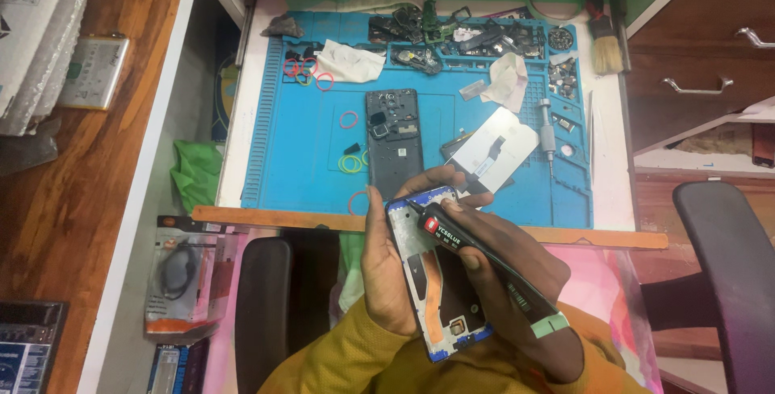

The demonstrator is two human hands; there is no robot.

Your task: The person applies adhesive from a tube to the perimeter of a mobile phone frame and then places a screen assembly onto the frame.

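Phone frame (440, 281) with a blue rim, opened up and held low, just under the wooden edge of the pull-out tray. Left hand (387, 269) curled around its left side, thumb up along the rim, gripping tight. Right hand (500, 261) closed around a black glue tube (484, 269) with a red label and a pale green cap end. Tube lay slanted over the frame, thin tip touching the frame's top left edge.

Higher up, on a blue work mat (282, 160): a dark phone back (393, 140) lying flat, just beyond the fingers. Beside it on the right, a white screen panel (496, 148), tilted. Near that, a small silver screwdriver (548, 132). Little rubber rings (349, 164) in pink and yellow, scattered on the left part of the mat. Heap of dark phone parts (468, 39) along the far edge. Brush (607, 39) off the mat's top right corner. Black chair (731, 265) at the right.
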